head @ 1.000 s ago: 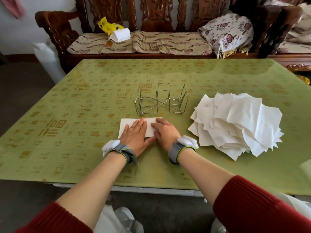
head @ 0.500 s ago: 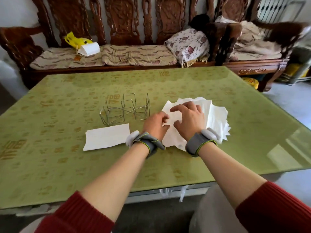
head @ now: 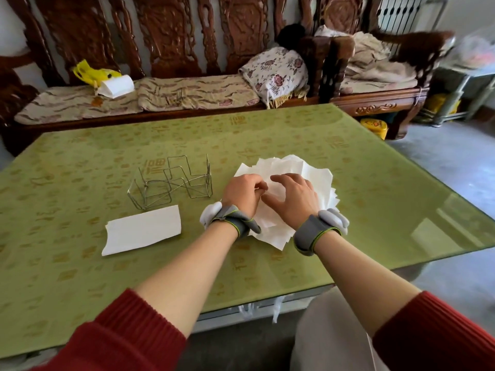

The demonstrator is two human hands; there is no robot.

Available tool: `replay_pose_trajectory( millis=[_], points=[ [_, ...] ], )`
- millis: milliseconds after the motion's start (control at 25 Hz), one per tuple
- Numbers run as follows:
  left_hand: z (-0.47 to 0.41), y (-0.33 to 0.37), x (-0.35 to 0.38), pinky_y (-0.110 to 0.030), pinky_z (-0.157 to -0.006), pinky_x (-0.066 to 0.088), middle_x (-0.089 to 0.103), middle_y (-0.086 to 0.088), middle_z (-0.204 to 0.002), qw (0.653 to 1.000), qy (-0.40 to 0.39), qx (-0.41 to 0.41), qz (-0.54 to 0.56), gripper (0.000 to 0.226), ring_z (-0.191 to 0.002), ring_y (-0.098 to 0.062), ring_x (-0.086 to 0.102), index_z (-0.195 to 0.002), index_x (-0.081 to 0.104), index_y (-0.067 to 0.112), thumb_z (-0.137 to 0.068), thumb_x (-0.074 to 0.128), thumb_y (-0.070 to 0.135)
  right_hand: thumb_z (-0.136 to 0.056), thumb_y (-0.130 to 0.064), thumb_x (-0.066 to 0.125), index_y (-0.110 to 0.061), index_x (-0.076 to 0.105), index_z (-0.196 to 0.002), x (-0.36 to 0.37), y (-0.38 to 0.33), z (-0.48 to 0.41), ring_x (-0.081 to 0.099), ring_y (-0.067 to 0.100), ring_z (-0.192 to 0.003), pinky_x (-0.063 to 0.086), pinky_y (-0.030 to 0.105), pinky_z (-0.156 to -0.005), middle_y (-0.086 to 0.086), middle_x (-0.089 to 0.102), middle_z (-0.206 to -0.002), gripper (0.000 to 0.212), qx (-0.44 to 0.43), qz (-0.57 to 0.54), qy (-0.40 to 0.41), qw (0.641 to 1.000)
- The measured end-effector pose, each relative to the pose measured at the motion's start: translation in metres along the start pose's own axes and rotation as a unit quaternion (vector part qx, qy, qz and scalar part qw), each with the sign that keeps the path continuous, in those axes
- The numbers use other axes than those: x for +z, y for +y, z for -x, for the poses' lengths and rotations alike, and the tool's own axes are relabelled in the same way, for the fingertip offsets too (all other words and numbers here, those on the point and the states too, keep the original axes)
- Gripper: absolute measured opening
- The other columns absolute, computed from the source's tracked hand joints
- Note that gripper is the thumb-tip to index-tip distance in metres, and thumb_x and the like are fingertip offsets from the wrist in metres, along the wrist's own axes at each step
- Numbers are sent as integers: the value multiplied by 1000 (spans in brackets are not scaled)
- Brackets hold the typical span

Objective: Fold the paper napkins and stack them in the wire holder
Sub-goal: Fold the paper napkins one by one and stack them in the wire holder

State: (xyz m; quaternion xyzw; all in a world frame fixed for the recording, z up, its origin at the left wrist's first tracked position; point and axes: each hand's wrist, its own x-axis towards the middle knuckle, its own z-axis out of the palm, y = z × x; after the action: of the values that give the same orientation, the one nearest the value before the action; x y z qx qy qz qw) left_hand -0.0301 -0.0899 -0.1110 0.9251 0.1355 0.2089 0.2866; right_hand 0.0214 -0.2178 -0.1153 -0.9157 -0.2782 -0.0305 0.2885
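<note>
Hands are seen reaching forward from red sleeves [head: 128, 341], each wrist wrapped in a grey band [head: 233, 219]. To the near left, one folded napkin [head: 143, 231] is laid flat on the green bench [head: 375, 199], apart from both hands. The left hand [head: 244, 194] is set on the near left part of a loose pile of paper napkins [head: 313, 174], its fingers curled onto the top sheet; whether a sheet is pinched cannot be told. The right hand [head: 294, 200] is spread over the middle of the pile, fingertips pressed on the paper. Just behind the folded napkin and left of the pile, the wire holder [head: 171, 183] is stood upright. Beyond the bench, a carved wooden sofa [head: 166, 30] is seen, with a floral pillow [head: 276, 73] and a yellow bag [head: 93, 73] on its seat.
</note>
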Motion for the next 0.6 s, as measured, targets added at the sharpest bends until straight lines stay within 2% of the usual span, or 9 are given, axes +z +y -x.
replay_pose_trajectory(
  millis=[120,200,280,360,440,520,600],
  points=[
    [4,0,-16,-34,-75,51,71,2,-81,998,49,0,44,8,-79,-19,65,-83,69,13,-81,64,7,-82,-47,61,-34,54,-125,1,-1,1,43,23,-123,37,37,-100,-5,48,-132,45,-15,-9,25,1000],
    [6,3,-27,-34,-72,51,66,7,-76,994,92,12,62,7,-76,-17,63,-81,64,13,-81,63,6,-87,-32,59,-32,59,-121,4,-1,-4,46,25,-120,38,35,-99,-3,52,-128,34,-27,-26,46,998],
    [11,7,-39,-32,-71,50,63,8,-80,989,115,44,77,10,-80,-14,62,-83,61,15,-80,63,6,-89,-11,54,-26,66,-115,4,-7,-5,51,25,-117,37,26,-96,0,57,-124,33,-37,-92,75,992],
    [20,3,-55,-29,-74,49,60,8,-93,983,146,65,90,22,-89,-12,58,-93,59,15,-75,68,7,-87,0,49,-21,70,-109,0,-27,-2,54,20,-113,33,15,-89,1,62,-119,36,-54,-159,102,981],
    [25,-7,-65,-28,-77,46,54,6,-104,979,170,27,109,43,-95,-13,52,-108,55,15,-70,73,6,-89,2,45,-18,70,-107,-5,-47,2,54,12,-108,32,10,-85,-1,64,-115,37,-49,-222,102,968],
    [33,-24,-72,-31,-81,46,49,0,-109,974,178,-55,128,54,-100,-18,51,-117,50,12,-69,74,5,-92,1,40,-18,69,-108,-8,-69,6,55,7,-99,39,15,-86,-7,64,-107,39,-28,-315,71,946],
    [42,-41,-76,-33,-90,45,50,-5,-112,964,156,-153,152,58,-105,-22,51,-121,46,8,-70,75,9,-93,1,40,-16,69,-106,-9,-90,10,59,11,-88,51,26,-78,-5,66,-98,36,11,-456,21,890]
  ],
)
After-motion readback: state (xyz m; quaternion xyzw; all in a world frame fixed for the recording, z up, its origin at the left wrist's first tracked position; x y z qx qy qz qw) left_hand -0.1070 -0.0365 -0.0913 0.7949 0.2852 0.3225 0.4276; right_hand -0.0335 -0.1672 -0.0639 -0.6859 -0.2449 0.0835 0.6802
